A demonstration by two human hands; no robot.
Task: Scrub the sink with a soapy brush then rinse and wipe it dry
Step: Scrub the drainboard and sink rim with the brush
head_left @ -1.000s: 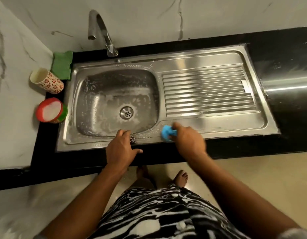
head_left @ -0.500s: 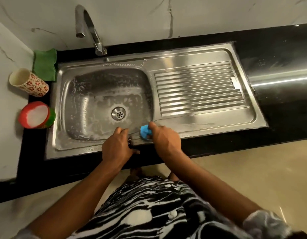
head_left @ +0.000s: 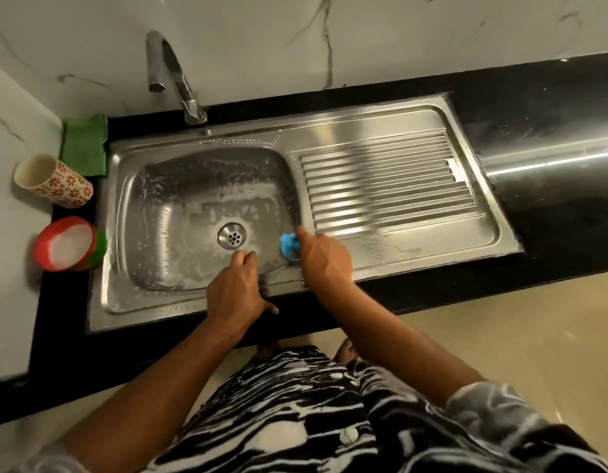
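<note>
- The green cloth, the patterned cup and the red-rimmed tub of white stuff sit on the black desk, just beside the sink's left rim. Rinse spray could soak the cloth needed for drying, or flood the open tub.
- The faucet is dry, with its spout over the back of the basin. Opened hard, it would likely throw foam over the rim.
- Suds streak the basin walls and ring the drain, thinner on the left wall. That side could go under-scrubbed, and leftover film would dry as marks.
- The left hand rests on the front rim, fingers laid over the lip into the basin, thumb spread along the edge, holding nothing I can make out. On wet, soapy steel this brace could slide.
- The blue brush is at the basin's near-right corner, between drain and drainboard. The right hand grips it, fingers wrapped round it and hiding most of it. A slick handle could squirt free under pressure.
- The drainboard shows few suds, so its ridges may get skipped. Foam pushed over the front edge would land on the floor.
</note>
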